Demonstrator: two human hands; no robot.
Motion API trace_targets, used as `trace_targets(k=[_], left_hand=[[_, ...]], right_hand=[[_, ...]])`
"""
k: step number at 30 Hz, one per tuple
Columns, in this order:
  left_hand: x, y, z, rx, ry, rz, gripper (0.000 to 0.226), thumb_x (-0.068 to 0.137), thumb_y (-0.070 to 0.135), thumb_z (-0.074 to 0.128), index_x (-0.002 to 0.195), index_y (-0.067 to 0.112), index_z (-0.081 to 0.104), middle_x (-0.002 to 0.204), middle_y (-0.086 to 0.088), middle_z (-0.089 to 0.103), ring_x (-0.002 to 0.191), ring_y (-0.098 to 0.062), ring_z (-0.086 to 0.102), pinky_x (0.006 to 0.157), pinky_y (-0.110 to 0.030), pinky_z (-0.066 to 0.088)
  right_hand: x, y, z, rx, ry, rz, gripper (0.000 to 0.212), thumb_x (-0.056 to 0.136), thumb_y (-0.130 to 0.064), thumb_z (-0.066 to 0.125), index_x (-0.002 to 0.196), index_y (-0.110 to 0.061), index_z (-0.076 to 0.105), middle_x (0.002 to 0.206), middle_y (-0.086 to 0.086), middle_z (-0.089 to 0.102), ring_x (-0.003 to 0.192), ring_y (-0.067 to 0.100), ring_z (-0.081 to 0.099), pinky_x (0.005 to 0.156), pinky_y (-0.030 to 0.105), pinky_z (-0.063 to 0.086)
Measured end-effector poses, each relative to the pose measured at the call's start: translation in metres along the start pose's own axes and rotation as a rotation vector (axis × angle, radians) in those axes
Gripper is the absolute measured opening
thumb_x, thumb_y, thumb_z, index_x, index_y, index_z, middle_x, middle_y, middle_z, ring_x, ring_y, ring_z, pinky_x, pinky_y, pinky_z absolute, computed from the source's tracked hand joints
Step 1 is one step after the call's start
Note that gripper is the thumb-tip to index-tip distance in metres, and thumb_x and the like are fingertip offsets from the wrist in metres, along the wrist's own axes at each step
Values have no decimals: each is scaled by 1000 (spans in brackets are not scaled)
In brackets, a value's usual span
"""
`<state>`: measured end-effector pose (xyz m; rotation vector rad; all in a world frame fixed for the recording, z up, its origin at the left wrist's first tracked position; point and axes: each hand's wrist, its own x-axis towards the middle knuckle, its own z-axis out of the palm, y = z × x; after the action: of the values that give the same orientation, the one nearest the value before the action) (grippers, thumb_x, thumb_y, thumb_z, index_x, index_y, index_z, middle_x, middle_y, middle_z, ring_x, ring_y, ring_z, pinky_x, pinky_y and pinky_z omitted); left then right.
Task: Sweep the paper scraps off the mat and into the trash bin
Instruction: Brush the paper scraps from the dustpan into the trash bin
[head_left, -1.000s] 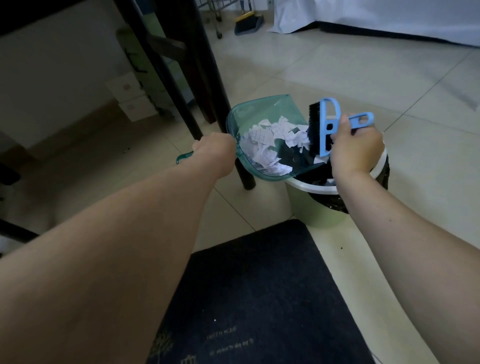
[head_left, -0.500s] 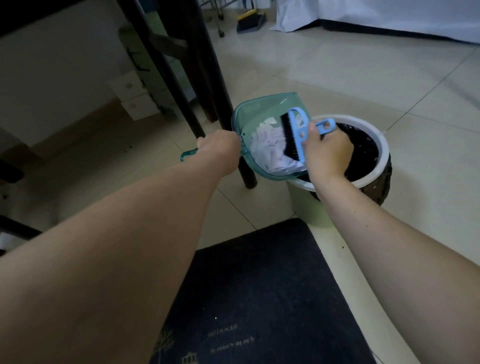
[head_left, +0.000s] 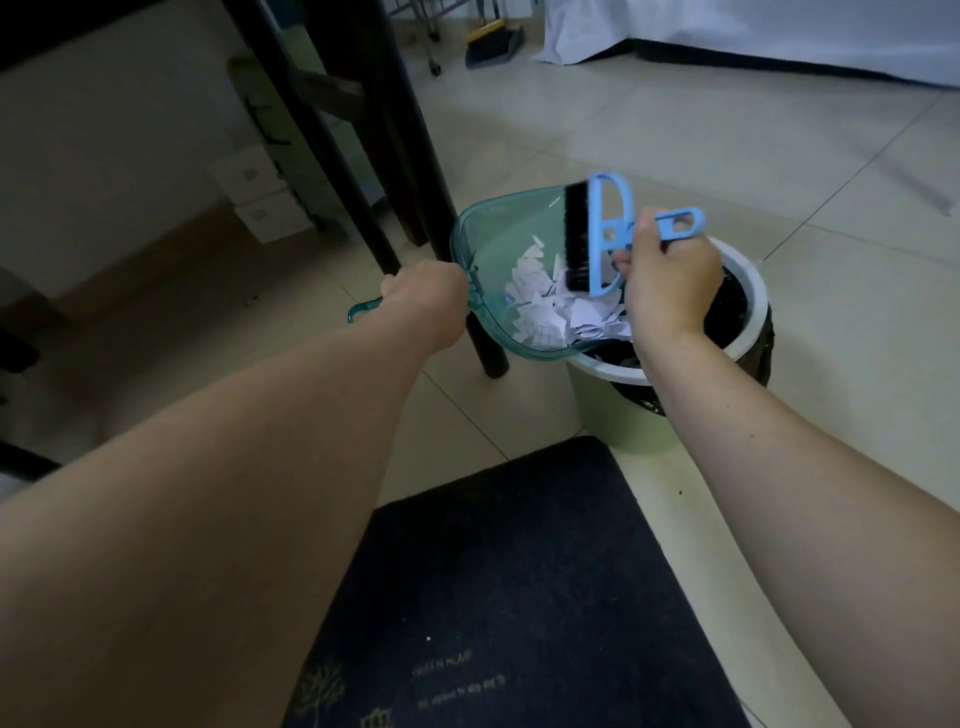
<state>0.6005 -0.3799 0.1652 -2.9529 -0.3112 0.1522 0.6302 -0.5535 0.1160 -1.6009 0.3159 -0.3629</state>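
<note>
The tiled floor is pale and glossy, cut by thin grout lines. At six o'clock lies the mat, a dark rectangle of short nubbly pile with faint pale lettering near its close edge; I see one tiny pale speck on it. Just past its far corner, at about one o'clock, stands the trash bin, round, with a smooth white rim, a pale green wall and a crinkled black liner folded over the edge.

Tilted over the bin's left rim is the dustpan, clear teal plastic, scoop-shaped with a rounded lip. Inside it, heaped toward the low side nearest the bin, sit the paper scraps, small, white and jagged, some with printed lines. What lies in the bin itself I cannot tell.

The left hand, at twelve o'clock, is closed round the dustpan's handle, whose hooked end pokes out behind the wrist. The right hand has its fingers wrapped round the looped handle of the brush, light blue plastic with black bristles that reach down onto the scraps.

At eleven o'clock, dark square furniture legs stand on the tiles.
</note>
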Motion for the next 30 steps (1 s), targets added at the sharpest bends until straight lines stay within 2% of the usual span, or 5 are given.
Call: trace_targets(k=[4,12,19,24,30], left_hand=[[1,-2,-1,1,-2,-8,7,94,9,52,92,15,49,83,-4,49,83,-24,48,90,-41,44],[1,0,1,9,-1,-21,14,94,9,52,107,11,57,89,-5,50,85,-24,49,92,-42,44],[1,-3,2,30,10,-31,10,95,9,52,104,10,56,89,-7,51,84,-24,50,76,-37,41],[-2,-2,-1,21,24,-28,5,95,9,53,99,13,51,88,-6,49,83,-23,47,78,-37,38],[-1,2,0,30,34,-33,19,94,10,53,113,10,56,102,-10,56,102,-31,56,91,-41,41]], right_hand=[[7,17,-6,-222,-87,31,41,92,-38,51,85,-1,69,83,10,72,79,26,68,78,40,55],[18,16,-25,-155,50,9,31,93,-35,49,82,-11,65,83,9,71,78,26,68,78,41,55],[12,6,-20,9,80,-1,28,92,-35,50,74,-19,64,62,-7,65,54,0,62,57,16,50],[15,27,-17,-246,-79,51,43,93,-38,49,83,0,67,80,10,71,78,26,69,73,36,55],[15,24,-27,-89,173,19,38,93,-36,47,79,-6,65,79,11,71,73,25,68,73,41,56]])
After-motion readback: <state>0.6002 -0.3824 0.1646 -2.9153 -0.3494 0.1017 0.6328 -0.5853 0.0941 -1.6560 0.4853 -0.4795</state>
